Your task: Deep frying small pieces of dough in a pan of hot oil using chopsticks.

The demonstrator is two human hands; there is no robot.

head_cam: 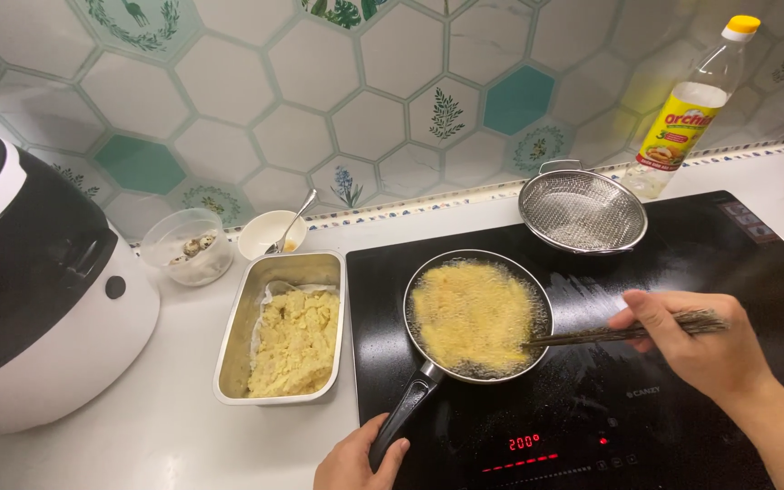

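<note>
The pan (475,316) sits on the black cooktop (682,272), full to the rim with foaming yellow batter in bubbling oil, so frying looks well under way but, by my read, not finished: the surface is pale gold, not browned. The left hand (356,463) has its grip wrapped tight around the pan handle (407,408) at the near edge. The right hand (696,340) pinches a pair of chopsticks (623,333), tips dipped into the right side of the pan.

Just left of the cooktop, on the tabletop (183,436), a metal tray (229,349) holds a good heap of the same yellow mix, so there seems to be plenty left to cook. Behind the pan a mesh strainer (583,210) rests on the cooktop's far edge with nothing in it, so nothing looks drained yet. An oil bottle (691,113) stands beside it. Farther left: a small white bowl (269,234) with a spoon, a clear tub (186,247) of speckled eggs, and a rice cooker (38,281).
</note>
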